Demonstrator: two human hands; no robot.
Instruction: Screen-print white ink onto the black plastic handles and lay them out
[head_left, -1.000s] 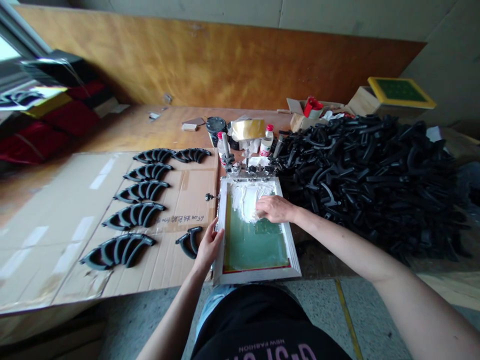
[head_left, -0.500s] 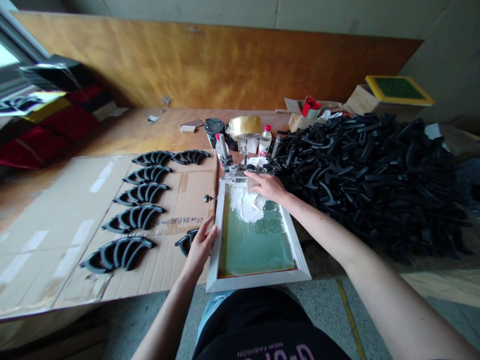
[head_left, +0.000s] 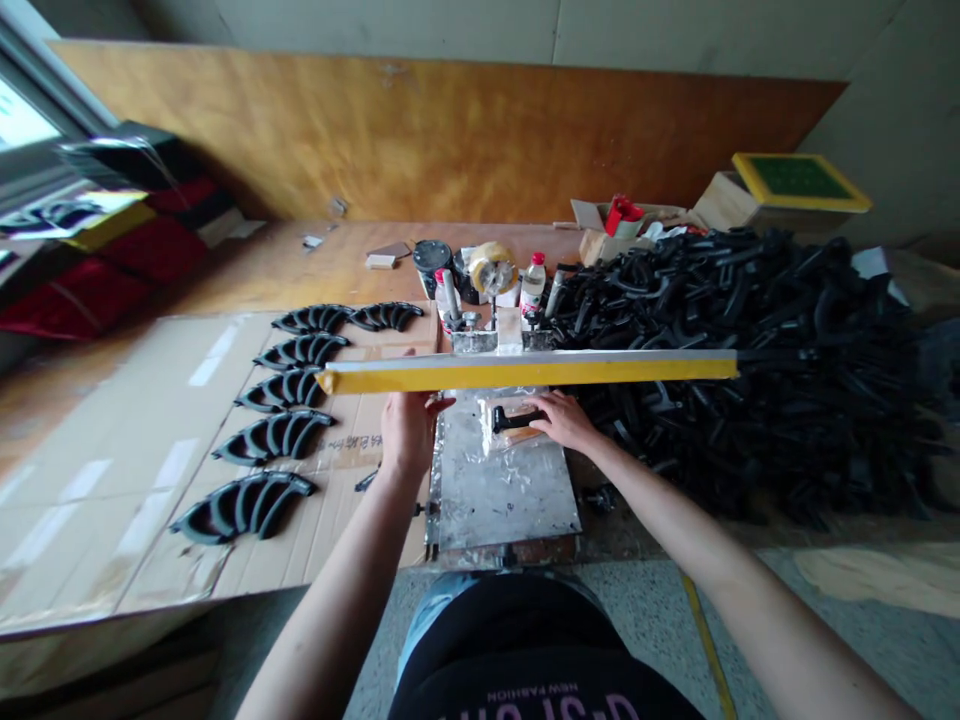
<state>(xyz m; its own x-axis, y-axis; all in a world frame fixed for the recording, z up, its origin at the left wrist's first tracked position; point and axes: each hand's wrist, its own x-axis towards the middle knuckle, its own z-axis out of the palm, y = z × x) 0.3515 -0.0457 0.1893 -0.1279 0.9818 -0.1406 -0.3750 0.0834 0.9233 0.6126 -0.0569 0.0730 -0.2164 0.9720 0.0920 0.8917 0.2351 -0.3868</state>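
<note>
Left hand (head_left: 409, 432): raised to the underside of the screen frame (head_left: 525, 371), fingers curled near its left rail; I could not tell whether they were clamped on it.
Right hand (head_left: 564, 420): palm down, fingertips grasping the right end of a black curved part (head_left: 516, 419).
Black curved part: lay just left of the right hand's fingers, between the two hands, resting on the metal plate (head_left: 502, 490).
Screen frame: stood tilted up and seen edge-on, a yellow and silver bar crossing just beyond both hands.
Metal plate: lay under the right hand and just right of the left hand.
Cardboard sheet (head_left: 150, 450): spread out left of the left hand, carrying rows of black parts (head_left: 274, 435).
Black heap (head_left: 750, 330): a big pile of similar parts, right of the right hand and beyond it.
Bottle (head_left: 533, 282) and tape roll (head_left: 489, 268): stood beyond the frame, well past both hands.
</note>
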